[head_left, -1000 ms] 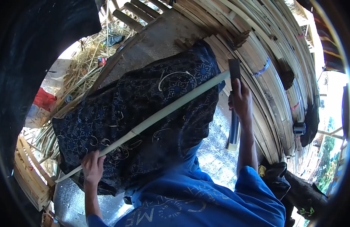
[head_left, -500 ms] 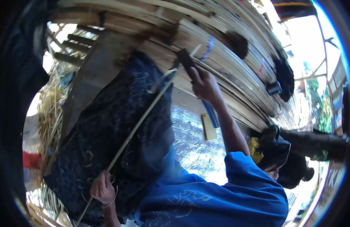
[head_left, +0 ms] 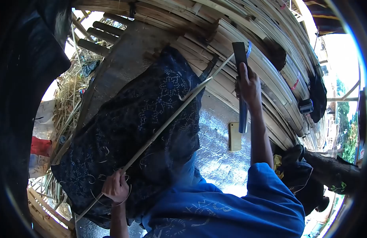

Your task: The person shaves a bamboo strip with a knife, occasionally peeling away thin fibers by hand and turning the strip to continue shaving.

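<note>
My left hand [head_left: 116, 189] clamped on the bamboo strip [head_left: 167, 123], 7-to-1 o'clock over the patterned cloth [head_left: 112, 131], probably to steady it. My right hand [head_left: 250, 85] wrapped round a long tool [head_left: 239, 51], 1 o'clock; can't tell if it touches.

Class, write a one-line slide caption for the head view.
Left hand grips a slender strip across a dark patterned cloth; right hand holds a long-handled blade.

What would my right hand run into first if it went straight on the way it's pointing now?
Probably the bundle of long pale slats near its blue tie, with the knife in your right hand leading; depth is unclear.
</note>
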Motion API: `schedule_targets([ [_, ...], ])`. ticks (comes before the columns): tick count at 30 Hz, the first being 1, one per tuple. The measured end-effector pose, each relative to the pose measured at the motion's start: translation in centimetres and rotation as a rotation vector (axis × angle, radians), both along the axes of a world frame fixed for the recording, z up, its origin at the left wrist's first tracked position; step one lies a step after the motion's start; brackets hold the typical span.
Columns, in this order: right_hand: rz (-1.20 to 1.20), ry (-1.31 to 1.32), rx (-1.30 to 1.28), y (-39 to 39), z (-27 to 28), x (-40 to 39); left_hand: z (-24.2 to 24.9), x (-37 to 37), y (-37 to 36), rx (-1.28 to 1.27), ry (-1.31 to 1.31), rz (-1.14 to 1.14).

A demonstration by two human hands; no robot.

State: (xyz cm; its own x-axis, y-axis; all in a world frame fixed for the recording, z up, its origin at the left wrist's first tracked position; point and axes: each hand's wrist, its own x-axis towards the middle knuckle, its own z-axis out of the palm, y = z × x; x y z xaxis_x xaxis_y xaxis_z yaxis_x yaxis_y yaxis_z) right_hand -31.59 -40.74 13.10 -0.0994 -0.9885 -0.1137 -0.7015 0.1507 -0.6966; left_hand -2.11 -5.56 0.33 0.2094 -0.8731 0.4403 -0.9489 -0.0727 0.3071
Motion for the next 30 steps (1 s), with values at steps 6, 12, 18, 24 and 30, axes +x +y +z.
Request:
schedule_targets([
  [6, 0.49, 0.017, 0.135, 9.5, -3.4, 4.4, -0.1, -0.1, 0.2, 0.007, -0.019, 0.009],
  [12, 0.049, -0.006, 0.071, 2.3, 0.9, 0.8, -0.3, 0.0, 0.2, -0.021, -0.036, -0.017],
  [18, 0.123, 0.01, 0.109, 4.9, -2.3, 2.7, -0.9, 0.1, 0.9, -0.04, -0.072, 0.011],
  [24, 0.25, 0.077, 0.173, 1.6, -0.4, 1.1, -0.8, 0.3, 1.1, -0.005, -0.041, -0.017],
  [30, 0.249, 0.021, 0.245, 3.5, -2.1, 3.4, -0.6, 0.3, 0.6, 0.005, -0.041, 0.008],
])
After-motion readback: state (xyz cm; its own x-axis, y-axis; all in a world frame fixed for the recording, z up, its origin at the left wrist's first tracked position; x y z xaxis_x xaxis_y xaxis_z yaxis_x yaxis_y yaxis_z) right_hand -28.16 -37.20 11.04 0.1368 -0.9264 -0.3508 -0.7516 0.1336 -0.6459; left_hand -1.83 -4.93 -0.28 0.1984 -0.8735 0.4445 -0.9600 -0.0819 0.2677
